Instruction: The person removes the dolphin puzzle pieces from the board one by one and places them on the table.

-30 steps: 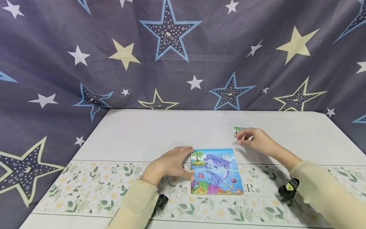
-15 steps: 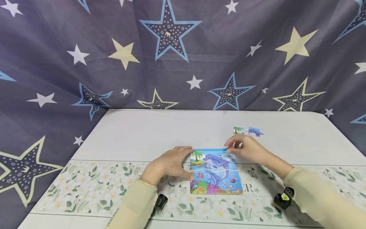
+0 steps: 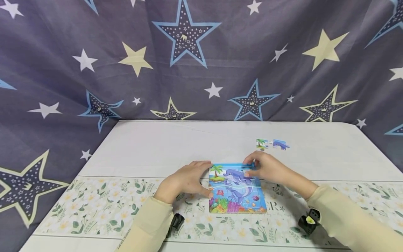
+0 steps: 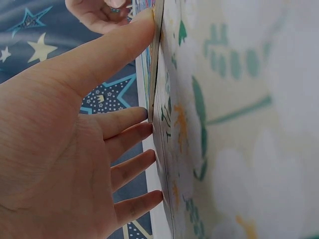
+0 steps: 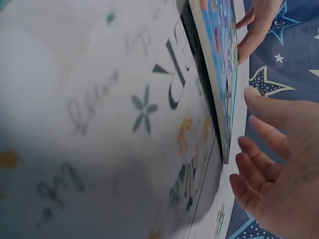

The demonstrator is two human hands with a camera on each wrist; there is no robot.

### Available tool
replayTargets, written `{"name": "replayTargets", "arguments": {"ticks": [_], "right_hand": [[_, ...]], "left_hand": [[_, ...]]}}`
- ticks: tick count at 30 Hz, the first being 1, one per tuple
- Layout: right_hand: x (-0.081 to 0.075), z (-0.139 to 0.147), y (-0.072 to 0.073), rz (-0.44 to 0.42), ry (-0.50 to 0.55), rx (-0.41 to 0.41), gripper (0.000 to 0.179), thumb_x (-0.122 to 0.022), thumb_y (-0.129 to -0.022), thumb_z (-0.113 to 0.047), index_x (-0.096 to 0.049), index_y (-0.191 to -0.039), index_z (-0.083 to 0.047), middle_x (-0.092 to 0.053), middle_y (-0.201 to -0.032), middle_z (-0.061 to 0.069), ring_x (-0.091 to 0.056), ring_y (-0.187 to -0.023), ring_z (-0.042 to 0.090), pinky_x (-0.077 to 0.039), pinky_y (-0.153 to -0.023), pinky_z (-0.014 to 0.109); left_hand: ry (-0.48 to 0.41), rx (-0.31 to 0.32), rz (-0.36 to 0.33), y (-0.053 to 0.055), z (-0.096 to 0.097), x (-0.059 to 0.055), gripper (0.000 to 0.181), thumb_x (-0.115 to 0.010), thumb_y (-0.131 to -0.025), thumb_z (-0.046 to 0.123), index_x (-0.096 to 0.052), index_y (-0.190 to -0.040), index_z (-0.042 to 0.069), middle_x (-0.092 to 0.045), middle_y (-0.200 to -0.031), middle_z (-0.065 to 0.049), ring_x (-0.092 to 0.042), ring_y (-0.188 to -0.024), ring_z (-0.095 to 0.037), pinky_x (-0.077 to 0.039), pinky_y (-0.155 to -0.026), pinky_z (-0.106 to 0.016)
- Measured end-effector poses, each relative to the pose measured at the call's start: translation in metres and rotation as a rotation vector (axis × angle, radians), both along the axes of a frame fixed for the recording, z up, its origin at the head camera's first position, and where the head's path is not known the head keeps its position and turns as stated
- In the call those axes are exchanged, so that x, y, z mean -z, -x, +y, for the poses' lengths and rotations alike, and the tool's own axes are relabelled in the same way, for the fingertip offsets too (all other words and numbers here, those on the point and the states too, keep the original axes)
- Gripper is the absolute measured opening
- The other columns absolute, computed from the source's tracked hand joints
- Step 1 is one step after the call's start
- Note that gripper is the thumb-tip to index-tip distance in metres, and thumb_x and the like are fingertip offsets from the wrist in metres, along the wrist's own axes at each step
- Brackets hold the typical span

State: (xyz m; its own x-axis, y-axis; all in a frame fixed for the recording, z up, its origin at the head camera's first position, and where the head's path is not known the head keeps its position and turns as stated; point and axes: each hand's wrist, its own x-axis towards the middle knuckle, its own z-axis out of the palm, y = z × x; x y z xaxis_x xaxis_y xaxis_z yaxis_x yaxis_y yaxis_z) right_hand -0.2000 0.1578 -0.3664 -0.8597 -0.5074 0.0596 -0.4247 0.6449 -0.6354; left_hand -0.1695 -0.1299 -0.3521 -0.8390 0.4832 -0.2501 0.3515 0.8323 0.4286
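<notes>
A dolphin jigsaw puzzle (image 3: 234, 199) in a flat square board lies on the table, its sea picture face up. At its left side, my left hand (image 3: 185, 180) rests with the thumb on the edge and a fingertip by the top-left corner. The left wrist view shows its fingers straight and spread against the board's edge (image 4: 155, 59). Over the top-right corner, my right hand (image 3: 267, 168) has its thumb and fingertips bent down close to the picture. Its fingers (image 5: 259, 154) are apart; I see no piece between them. Exact contact there is hidden.
Beyond the board lie a palm-tree puzzle piece (image 3: 261, 143) and a dolphin puzzle piece (image 3: 280, 144), side by side. A floral strip (image 3: 119, 206) crosses the white table (image 3: 173, 143). A starry cloth (image 3: 195, 80) hangs behind.
My right hand has moved left and nearer, from beside the loose pieces to the board's top-right corner, uncovering the dolphin piece. My left hand has stayed in place.
</notes>
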Motion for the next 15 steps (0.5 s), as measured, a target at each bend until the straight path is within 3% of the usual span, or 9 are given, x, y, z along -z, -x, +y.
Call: {"name": "replayTargets", "arguments": {"ticks": [5, 15], "right_hand": [[0.0004, -0.0035, -0.0017, -0.014, -0.039, -0.018, 0.038, -0.084, -0.08, -0.019, -0.069, -0.11, -0.002, -0.062, -0.102, 0.006, -0.048, -0.081, 0.019, -0.046, -0.07, 0.032], [-0.0013, -0.0067, -0.0026, -0.058, -0.088, -0.028, 0.044, -0.085, -0.079, -0.022, -0.068, -0.115, -0.003, -0.059, -0.103, 0.003, -0.051, -0.089, 0.019, -0.048, -0.077, 0.037]], "left_hand": [[0.002, -0.005, -0.005, -0.0011, 0.0001, -0.001, 0.096, -0.084, -0.076, 0.044, -0.037, -0.154, 0.012, -0.031, -0.16, -0.004, -0.025, -0.147, -0.026, -0.023, -0.118, -0.05], [0.007, -0.006, -0.005, -0.0011, 0.0005, -0.0017, 0.097, -0.084, -0.077, 0.045, -0.036, -0.154, 0.012, -0.03, -0.16, -0.004, -0.024, -0.147, -0.026, -0.023, -0.118, -0.049]]}}
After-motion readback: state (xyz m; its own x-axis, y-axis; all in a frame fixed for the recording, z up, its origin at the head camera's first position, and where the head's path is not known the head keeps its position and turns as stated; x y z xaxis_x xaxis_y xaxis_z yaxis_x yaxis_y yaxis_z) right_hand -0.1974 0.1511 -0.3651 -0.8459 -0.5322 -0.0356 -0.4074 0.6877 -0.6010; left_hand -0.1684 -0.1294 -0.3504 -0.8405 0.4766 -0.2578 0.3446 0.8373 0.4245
